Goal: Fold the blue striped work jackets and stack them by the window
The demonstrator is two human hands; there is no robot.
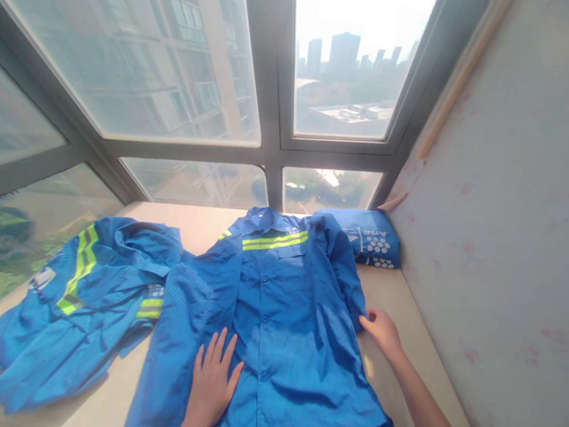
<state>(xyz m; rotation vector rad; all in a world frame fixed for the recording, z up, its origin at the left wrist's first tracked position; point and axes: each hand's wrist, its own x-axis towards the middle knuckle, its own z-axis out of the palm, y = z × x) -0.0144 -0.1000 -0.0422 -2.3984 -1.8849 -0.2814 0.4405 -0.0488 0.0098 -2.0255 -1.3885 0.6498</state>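
Placing everything off the blue shirt (279,332): it lay front up on the pale ledge (418,311), collar (263,219) toward the window frame (273,59), buttons (265,319) up the middle, yellow-green strip (275,240) across the chest. Left hand (213,377) was palm down on the shirt, left of the buttons, fingers straight and slightly apart, gripping nothing. Right hand (382,330) was at the shirt's right side, thumb and fingers nearly closed in a pinch on the end of the right-side sleeve (347,265); from where I stood, couldn't be sure how much cloth was caught. A second blue garment (102,304) lay loosely heaped just left of the shirt, and a folded blue bundle (382,239) with white print sat beyond its right shoulder. Cloth looked light, soft and limp, not fragile, a bit stiffer at the collar, probably quick to crease and shift on the ledge. Best holds seemed to be sleeve ends, shoulders and hem (363,423); a grab mid-panel would likely have bunched it.
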